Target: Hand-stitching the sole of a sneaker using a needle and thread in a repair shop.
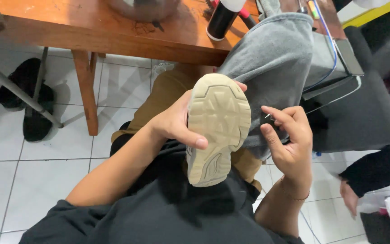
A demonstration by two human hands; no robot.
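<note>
My left hand grips a shoe held sole-up over my lap; the sole is beige with a moulded tread, toe pointing away from me. My thumb lies across the sole's middle, fingers wrapped behind it. My right hand is just right of the shoe, fingers pinched on a thin metal needle whose tip points toward the shoe's edge. A grey cloth hangs from the table behind the shoe.
A wooden table stands ahead with a black and white bottle on it. Black shoes lie on the white tiled floor at left. A grey chair and another person's hand are at right.
</note>
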